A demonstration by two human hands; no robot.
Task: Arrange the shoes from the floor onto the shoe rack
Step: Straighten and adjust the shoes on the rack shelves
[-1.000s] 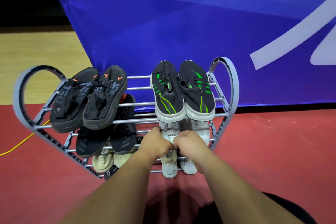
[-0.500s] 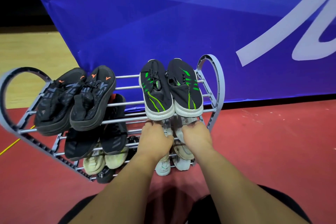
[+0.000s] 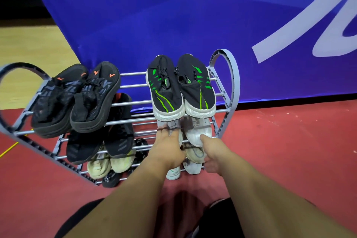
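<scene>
On the shoe rack (image 3: 232,91), which stands on the floor (image 3: 289,150) before a banner (image 3: 193,15), two pairs of shoes sit on the top tier, one pair (image 3: 75,98) left, the other (image 3: 181,91) right, with more pairs on the tiers beneath.

Open bars in the middle of the shoe rack's (image 3: 133,104) top tier, between the black-orange pair (image 3: 77,98) and the green-striped pair (image 3: 181,89); right side below is crowded, white shoes (image 3: 197,131) filling it; red floor (image 3: 280,150) beside the rack lies open
</scene>
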